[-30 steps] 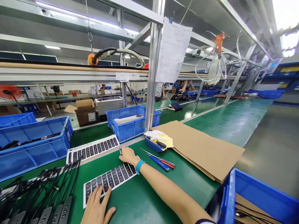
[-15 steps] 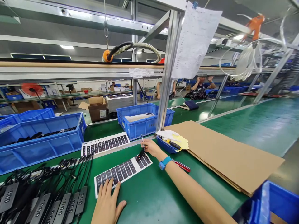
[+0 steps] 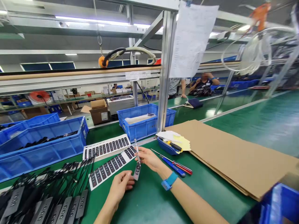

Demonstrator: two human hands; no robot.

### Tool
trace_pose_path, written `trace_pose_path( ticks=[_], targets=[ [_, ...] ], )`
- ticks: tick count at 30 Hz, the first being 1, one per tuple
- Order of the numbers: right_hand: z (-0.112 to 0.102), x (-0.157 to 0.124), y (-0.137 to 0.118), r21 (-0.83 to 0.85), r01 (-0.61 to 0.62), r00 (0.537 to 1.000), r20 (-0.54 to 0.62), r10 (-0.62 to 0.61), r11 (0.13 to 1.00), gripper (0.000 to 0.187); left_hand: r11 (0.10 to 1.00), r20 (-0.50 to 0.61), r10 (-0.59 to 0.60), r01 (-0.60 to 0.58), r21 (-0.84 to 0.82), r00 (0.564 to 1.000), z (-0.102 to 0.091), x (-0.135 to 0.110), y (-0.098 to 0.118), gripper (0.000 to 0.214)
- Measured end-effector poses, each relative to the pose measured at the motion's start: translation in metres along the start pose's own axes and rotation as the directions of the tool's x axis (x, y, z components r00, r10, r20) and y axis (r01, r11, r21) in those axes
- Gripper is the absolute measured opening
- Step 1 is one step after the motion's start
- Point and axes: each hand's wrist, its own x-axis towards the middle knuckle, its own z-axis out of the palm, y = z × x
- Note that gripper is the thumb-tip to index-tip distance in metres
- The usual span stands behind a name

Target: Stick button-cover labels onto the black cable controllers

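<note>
My right hand point(image 3: 149, 158), with a blue wristband, is closed on thin metal tweezers point(image 3: 136, 150) that point up and carry a dark button sticker point(image 3: 137, 171) hanging at their lower end. My left hand point(image 3: 121, 184) is below it, fingers curled, pinching the sticker's lower edge. Both hands hover over the green belt just right of a white sheet of dark button stickers point(image 3: 109, 166). A second sticker sheet point(image 3: 106, 146) lies behind it.
Black remote-like controllers with cables point(image 3: 42, 202) crowd the lower left. Blue bins point(image 3: 44, 146) point(image 3: 144, 121) stand behind. A small blue tray point(image 3: 167, 146), two screwdrivers point(image 3: 177, 165) and stacked cardboard point(image 3: 229, 155) lie to the right. A metal post point(image 3: 164, 71) rises ahead. People work farther back.
My right hand lifted the tweezers with a sticker off the sheet. My left hand left the sheet's lower end and rose to pinch the sticker. The sheet has shifted.
</note>
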Motion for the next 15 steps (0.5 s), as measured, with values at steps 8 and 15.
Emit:
trace_pose_path(
  ticks=[8, 15],
  targets=[
    [0.020, -0.002, 0.015, 0.007, 0.020, 0.996, 0.091, -0.021, 1.000, 0.053, 0.767, 0.181, -0.317, 0.364, -0.528, 0.931, 0.005, -0.009, -0.001, 0.028],
    [0.017, -0.004, 0.021, 0.061, -0.014, 0.987, 0.159, 0.004, 0.998, 0.051, 0.724, 0.195, -0.339, 0.387, -0.571, 0.920, 0.004, -0.014, -0.007, 0.018]
  ],
)
